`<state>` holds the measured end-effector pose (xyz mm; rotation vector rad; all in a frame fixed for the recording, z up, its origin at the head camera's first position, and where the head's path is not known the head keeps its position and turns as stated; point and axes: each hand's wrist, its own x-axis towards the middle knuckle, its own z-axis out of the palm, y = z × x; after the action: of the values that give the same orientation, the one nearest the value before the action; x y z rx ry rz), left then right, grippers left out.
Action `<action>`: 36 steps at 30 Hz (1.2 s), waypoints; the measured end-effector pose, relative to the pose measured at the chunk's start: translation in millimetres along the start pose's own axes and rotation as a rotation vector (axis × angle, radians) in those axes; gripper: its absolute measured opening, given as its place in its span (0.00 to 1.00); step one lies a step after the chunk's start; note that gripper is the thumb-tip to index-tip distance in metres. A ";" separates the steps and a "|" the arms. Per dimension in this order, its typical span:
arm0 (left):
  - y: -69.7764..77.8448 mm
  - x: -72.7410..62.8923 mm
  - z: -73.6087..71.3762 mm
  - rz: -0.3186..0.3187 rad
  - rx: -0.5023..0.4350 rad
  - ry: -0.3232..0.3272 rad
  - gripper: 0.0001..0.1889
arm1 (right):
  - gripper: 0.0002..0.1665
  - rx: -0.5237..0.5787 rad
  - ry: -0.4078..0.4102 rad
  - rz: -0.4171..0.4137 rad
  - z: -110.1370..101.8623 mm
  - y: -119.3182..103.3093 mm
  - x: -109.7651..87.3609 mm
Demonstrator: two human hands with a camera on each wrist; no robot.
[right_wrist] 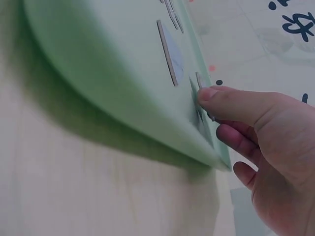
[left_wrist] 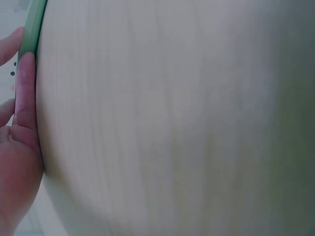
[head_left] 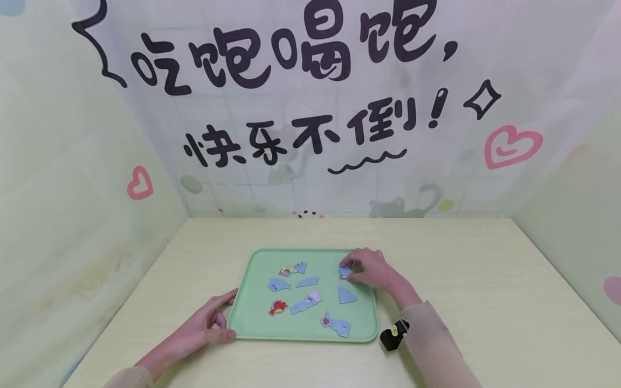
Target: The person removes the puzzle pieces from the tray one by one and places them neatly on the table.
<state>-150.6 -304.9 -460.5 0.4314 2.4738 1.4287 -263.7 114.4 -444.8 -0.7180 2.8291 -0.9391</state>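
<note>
My right hand point(head_left: 372, 269) pinches a small blue puzzle piece point(head_left: 345, 272) between thumb and fingers over the tray's back right part. In the right wrist view that piece point(right_wrist: 199, 79) stands on edge, close over the tray, with my fingers hiding part of it. The light green tray point(head_left: 249, 323) bears several flat, irregular pieces, mostly blue. One red piece point(head_left: 278, 307) lies at front left, and a blue three-cornered piece point(head_left: 346, 295) lies just in front of my right hand. My left hand point(head_left: 206, 323) rests against the tray's left side, thumb at the front corner.
A pale wood-grain table point(head_left: 160, 280) carries the tray. Beside the tray's front right corner, a small black object point(head_left: 390, 339) sits at my right sleeve. A printed cloth wall point(head_left: 310, 188) rises behind the table, with more panels on both sides.
</note>
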 end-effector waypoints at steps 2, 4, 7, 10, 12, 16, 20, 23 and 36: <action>-0.5 -0.3 0.1 -0.008 0.003 -0.002 0.50 | 0.18 0.004 0.006 -0.023 -1.2 5.6 0.2; -0.7 -0.5 0.4 -0.020 0.004 -0.001 0.50 | 0.18 0.012 0.020 -0.045 -3.4 11.3 0.4; -1.1 -0.5 0.5 -0.018 0.004 0.000 0.50 | 0.18 0.046 0.052 -0.076 -8.1 19.2 0.0; -1.0 -0.4 0.6 -0.018 0.001 0.004 0.50 | 0.18 0.103 0.091 -0.081 -12.3 26.7 -1.9; -1.7 -0.2 0.9 -0.021 0.007 0.006 0.50 | 0.18 0.125 0.110 -0.068 -14.2 31.8 -3.6; -3.8 0.0 1.6 -0.029 0.023 0.010 0.50 | 0.19 0.167 0.135 -0.027 -19.1 41.1 -6.1; -4.8 0.3 1.1 -0.026 0.034 0.010 0.50 | 0.19 0.173 0.175 -0.014 -24.7 51.1 -8.3; -4.2 0.4 0.7 -0.032 0.033 0.010 0.50 | 0.19 0.157 0.210 -0.022 -27.9 59.1 -9.6; -1.3 -0.5 -0.1 -0.044 -0.001 0.005 0.50 | 0.19 0.134 0.178 0.021 -35.1 79.4 -11.2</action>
<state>-150.3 -305.8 -461.6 0.3708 2.4700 1.4157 -293.6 194.5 -463.5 -0.6168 2.8793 -1.2336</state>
